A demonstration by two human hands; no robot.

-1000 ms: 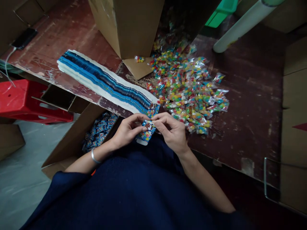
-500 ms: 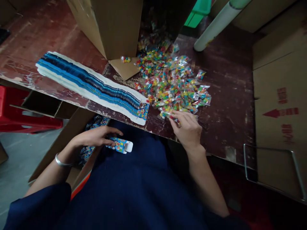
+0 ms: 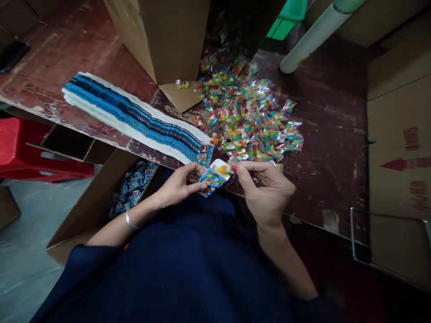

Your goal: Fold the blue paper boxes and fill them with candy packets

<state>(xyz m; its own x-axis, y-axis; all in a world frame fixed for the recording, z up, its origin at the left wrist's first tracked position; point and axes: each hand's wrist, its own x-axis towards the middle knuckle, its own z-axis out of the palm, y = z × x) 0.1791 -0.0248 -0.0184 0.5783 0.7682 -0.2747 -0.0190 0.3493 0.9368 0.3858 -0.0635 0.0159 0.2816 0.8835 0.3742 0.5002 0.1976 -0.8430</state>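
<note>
Scuffed reddish-brown counter (image 3: 90,40) spans the room, a red stool (image 3: 20,148) beside its left end. Next, below the edge, a carton (image 3: 77,211) holds a jumble of small blue packs (image 3: 134,184). On top lies a fanned row of printed cards (image 3: 134,112). At its near end, my left grip (image 3: 177,186) pinches a blue box (image 3: 213,181), its white flap up. At the box's mouth is a candy packet (image 3: 225,169); similar packets lie heaped (image 3: 252,125) beyond. My right grip (image 3: 267,190) is nearly closed, thumb and finger on the packet's outer end. I judge I'm loading the box; the next move calls for a gentle push inward, keeping the flap clear.
</note>
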